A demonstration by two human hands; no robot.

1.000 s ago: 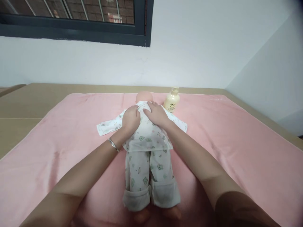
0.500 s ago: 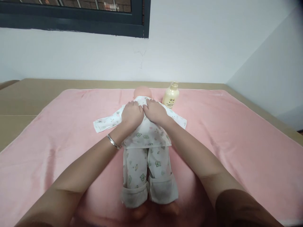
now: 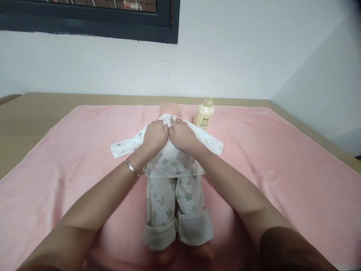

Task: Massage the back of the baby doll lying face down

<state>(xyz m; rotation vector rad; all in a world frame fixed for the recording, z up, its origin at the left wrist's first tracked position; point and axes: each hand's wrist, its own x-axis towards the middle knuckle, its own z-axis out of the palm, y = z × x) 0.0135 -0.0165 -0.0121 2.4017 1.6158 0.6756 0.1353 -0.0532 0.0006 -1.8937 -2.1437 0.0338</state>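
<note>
A baby doll lies on a pink blanket (image 3: pixel 93 128), its bald head (image 3: pixel 170 109) toward the wall and its feet toward me. It wears a white printed top (image 3: pixel 175 165) and matching trousers (image 3: pixel 163 199) with turned-up cuffs. My left hand (image 3: pixel 155 137) and my right hand (image 3: pixel 183 135) lie side by side on the upper part of the top, their thumbs nearly touching. The fingers of both hands are bent over the cloth near the shoulders; whether they pinch any fabric does not show. A bracelet (image 3: pixel 132 167) circles my left wrist.
A pale yellow bottle (image 3: pixel 204 114) stands just right of the doll's head. The blanket covers most of a wooden table (image 3: pixel 25 113). Behind it are a white wall and a dark-framed window (image 3: pixel 166 22).
Both hands have shifted slightly left on the doll's top, and the thumbs have moved a little. The doll and bottle are practically where they were.
</note>
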